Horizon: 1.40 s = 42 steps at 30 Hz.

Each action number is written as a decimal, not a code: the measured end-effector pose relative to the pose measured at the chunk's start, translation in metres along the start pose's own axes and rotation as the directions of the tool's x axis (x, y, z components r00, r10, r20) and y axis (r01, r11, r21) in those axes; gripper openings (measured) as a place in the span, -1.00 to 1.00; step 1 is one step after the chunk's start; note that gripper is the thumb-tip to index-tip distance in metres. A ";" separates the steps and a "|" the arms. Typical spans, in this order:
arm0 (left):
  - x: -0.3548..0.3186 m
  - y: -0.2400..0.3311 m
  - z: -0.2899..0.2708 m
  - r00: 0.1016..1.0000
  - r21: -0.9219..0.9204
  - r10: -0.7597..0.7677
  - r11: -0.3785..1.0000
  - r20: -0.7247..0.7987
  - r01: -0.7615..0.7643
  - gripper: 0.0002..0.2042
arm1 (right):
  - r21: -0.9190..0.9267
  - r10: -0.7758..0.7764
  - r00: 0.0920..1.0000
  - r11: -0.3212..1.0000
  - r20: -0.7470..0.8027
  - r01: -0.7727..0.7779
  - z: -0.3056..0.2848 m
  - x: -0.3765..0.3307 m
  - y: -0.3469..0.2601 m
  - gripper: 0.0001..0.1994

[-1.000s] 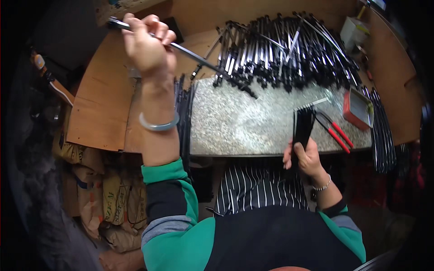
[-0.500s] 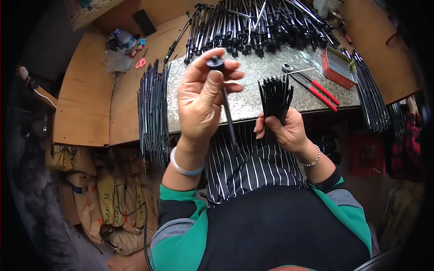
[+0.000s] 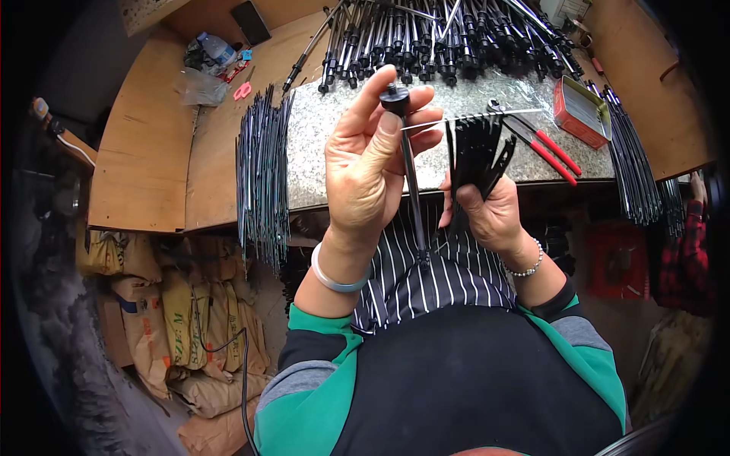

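My left hand is raised over the table's front edge, pinching a black rod just below its round flanged head, which has a short screw thread on top. The rod hangs down, tilted slightly. In my right hand is a fanned bundle of thin black strips, held at the lower part with the tips upward. A thin whitish rod crosses at the strips' tips and reaches my left fingers. Whether it passes through the strips I cannot tell.
Chrome-and-black rods lie heaped at the back. Black strip bundles overhang the front edge on both sides. Red-handled pliers and a red tin are at right; pink-handled scissors and a bottle at left.
My left hand has moved right with the black rod, closer to the strips. The strips in my right hand have fanned out more, some leaning to the right.
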State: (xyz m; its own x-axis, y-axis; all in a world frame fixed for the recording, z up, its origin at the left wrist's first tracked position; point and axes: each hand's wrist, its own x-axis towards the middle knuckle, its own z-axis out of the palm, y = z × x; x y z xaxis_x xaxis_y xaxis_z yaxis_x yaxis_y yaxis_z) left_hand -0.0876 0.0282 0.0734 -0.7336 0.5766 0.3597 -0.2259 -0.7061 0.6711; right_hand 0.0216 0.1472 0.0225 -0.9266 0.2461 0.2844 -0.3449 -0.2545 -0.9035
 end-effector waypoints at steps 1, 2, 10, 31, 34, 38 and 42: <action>0.000 -0.001 -0.002 1.000 0.022 0.020 1.000 0.013 -0.020 -0.55 | -0.031 0.014 1.000 0.999 0.020 -0.013 0.000 0.001 -0.002 -0.76; 0.000 -0.002 -0.002 0.999 0.043 0.040 0.998 0.026 -0.041 -0.55 | -0.063 0.028 0.999 0.998 0.040 -0.026 0.000 0.003 -0.004 -0.74; -0.001 -0.007 0.005 1.000 -0.097 0.026 0.995 -0.004 -0.026 -0.58 | -0.076 0.013 0.999 0.997 0.048 -0.009 0.008 0.011 -0.003 -0.73; -0.006 -0.030 0.021 0.977 0.084 0.133 0.989 -0.167 -0.120 -0.68 | -0.467 -0.239 0.971 0.858 0.011 0.216 0.004 0.013 0.015 -0.73; -0.007 -0.032 0.022 0.978 0.132 0.139 0.984 -0.158 -0.119 -0.68 | -0.556 -0.291 0.956 0.791 0.023 0.254 0.002 0.011 0.017 -0.71; -0.008 -0.033 0.023 0.983 0.209 0.147 0.970 -0.109 -0.122 -0.66 | -0.500 -0.237 0.970 0.847 -0.053 0.180 0.005 0.008 0.018 -0.69; -0.008 -0.035 0.019 0.988 0.187 0.138 0.975 -0.067 -0.124 -0.66 | -0.430 -0.192 0.979 0.891 -0.066 0.146 0.008 0.010 0.015 -0.74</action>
State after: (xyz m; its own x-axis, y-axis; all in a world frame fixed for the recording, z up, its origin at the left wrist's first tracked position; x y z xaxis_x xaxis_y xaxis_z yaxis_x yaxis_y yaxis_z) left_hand -0.0616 0.0564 0.0591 -0.7992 0.4444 0.4046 -0.0097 -0.6827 0.7306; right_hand 0.0061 0.1388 0.0143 -0.8311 0.3517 0.4309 -0.3780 0.2111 -0.9014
